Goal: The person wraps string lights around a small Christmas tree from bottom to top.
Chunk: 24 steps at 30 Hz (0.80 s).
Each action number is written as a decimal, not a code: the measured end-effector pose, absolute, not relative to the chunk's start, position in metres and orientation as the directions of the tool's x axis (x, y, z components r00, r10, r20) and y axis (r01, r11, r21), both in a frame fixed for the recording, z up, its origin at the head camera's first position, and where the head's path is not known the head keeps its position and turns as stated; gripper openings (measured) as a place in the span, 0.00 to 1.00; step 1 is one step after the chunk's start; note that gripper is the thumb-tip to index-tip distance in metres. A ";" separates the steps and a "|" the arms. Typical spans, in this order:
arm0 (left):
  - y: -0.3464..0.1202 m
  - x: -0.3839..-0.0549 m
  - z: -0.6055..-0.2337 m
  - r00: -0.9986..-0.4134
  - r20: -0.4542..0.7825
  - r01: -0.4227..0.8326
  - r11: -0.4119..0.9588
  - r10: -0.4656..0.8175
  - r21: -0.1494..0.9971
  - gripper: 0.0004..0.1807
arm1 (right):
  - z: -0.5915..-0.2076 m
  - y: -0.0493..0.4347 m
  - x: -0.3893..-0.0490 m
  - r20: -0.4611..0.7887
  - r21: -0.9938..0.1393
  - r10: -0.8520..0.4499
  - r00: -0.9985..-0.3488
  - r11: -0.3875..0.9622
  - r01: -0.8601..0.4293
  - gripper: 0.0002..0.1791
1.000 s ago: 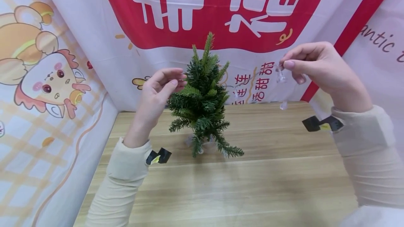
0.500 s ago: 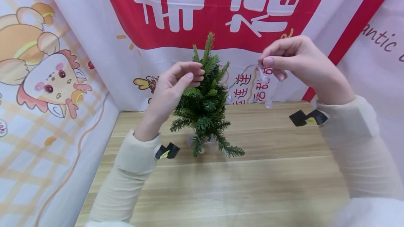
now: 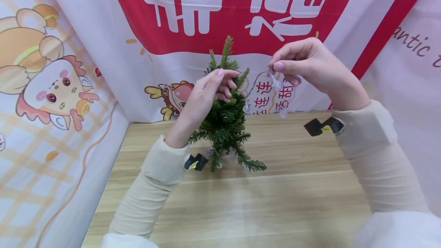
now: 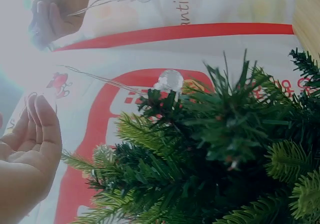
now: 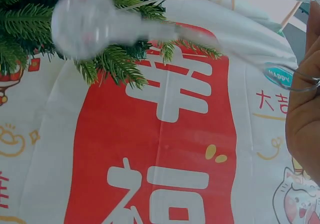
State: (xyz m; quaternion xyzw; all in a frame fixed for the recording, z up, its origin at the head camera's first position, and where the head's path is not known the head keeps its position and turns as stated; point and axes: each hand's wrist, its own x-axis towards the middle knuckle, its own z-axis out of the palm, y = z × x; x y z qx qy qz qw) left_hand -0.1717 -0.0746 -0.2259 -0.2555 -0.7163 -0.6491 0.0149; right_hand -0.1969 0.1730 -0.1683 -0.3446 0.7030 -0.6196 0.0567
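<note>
A small artificial Christmas tree stands on the wooden table, in the middle of the head view. My left hand is in front of its upper part, fingers loosely bent; I see nothing between them in the left wrist view. To the right of the tree, my right hand pinches the thin wire of a string light between thumb and fingers. Clear round bulbs dangle below it. The wire runs back to the tree, where a clear bulb sits among the needles. A blurred bulb hangs close to the right wrist camera.
More clear bulbs lie around the foot of the tree. The wooden tabletop reaches toward me. A printed cloth with a red panel hangs right behind the tree, and another cloth borders the left side.
My right hand has moved left toward the tree, bringing the string light along. My left hand has moved right, from beside the tree to in front of its upper part.
</note>
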 end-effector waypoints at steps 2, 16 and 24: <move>-0.073 -0.174 -0.226 -0.877 0.320 0.360 0.049 0.359 0.932 0.25 | -0.169 0.173 -0.199 0.350 -0.911 -0.555 -0.755 -0.015 -0.412 0.07; -0.066 -0.177 -0.226 -0.860 0.241 0.322 0.113 0.450 0.940 0.36 | -0.173 0.163 -0.212 0.312 -0.936 -0.566 -0.763 -0.044 -0.350 0.07; -0.074 -0.177 -0.228 -0.855 0.279 0.349 0.087 0.437 0.933 0.36 | -0.176 0.161 -0.224 0.270 -0.944 -0.571 -0.775 -0.001 -0.329 0.06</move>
